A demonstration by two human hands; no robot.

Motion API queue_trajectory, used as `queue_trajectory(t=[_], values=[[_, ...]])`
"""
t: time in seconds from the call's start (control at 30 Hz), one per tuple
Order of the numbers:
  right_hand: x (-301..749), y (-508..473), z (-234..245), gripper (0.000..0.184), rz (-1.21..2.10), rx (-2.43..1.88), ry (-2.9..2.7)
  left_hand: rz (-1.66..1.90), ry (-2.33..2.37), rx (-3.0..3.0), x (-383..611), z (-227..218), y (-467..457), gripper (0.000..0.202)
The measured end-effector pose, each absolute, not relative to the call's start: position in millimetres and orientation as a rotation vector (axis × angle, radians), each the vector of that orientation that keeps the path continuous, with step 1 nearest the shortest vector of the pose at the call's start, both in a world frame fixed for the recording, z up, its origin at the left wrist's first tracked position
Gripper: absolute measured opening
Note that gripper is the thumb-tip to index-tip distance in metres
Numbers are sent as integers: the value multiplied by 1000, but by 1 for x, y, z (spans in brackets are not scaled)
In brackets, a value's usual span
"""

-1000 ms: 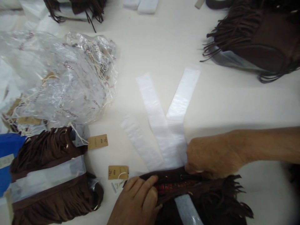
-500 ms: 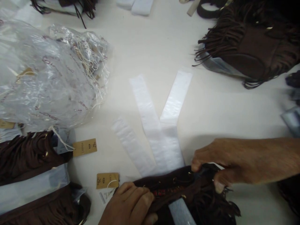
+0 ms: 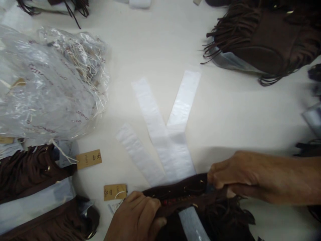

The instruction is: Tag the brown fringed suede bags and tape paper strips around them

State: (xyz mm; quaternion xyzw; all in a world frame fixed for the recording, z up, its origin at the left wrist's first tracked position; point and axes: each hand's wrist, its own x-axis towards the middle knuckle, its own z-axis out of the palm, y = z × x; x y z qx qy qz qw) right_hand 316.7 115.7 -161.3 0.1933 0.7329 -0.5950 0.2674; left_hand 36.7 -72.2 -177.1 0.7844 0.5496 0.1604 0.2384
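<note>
A dark brown fringed bag (image 3: 200, 214) lies at the near edge of the white table (image 3: 238, 113), with a grey-white band (image 3: 193, 224) across it. My left hand (image 3: 136, 219) is closed on the bag's top edge at its left end. My right hand (image 3: 232, 175) pinches the same edge at its right end, fingers curled over the rim. Three white plastic strips (image 3: 163, 134) fan out on the table just beyond the bag.
A crumpled clear plastic bag (image 3: 50, 83) full of strings and tags sits at the left. A second banded fringed bag (image 3: 37, 197) lies at the lower left, with two tan paper tags (image 3: 89, 159) beside it. Another fringed bag (image 3: 265, 36) rests at the top right.
My right hand has shifted along the bag's top edge and re-gripped it, fingers now folded over the rim. The left hand keeps its hold. The view has drifted slightly.
</note>
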Motion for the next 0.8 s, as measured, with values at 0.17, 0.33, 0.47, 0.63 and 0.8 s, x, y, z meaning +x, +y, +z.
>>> queue_trajectory(t=[0.17,0.33,0.47,0.63,0.8], values=[[324,122,-169,24,-1774,588,1703,361,1564,2055,36,-174,-72,24],[330,122,-177,25,-1718,598,1773,336,1488,2058,34,-182,-70,17],[329,126,-178,26,-1690,553,1771,361,1473,2097,34,-185,-71,14],[323,130,-182,25,-1707,480,1781,375,1485,2095,34,-188,-75,12],[331,132,-171,37,-1848,630,1755,328,1558,2028,33,-192,-87,15]])
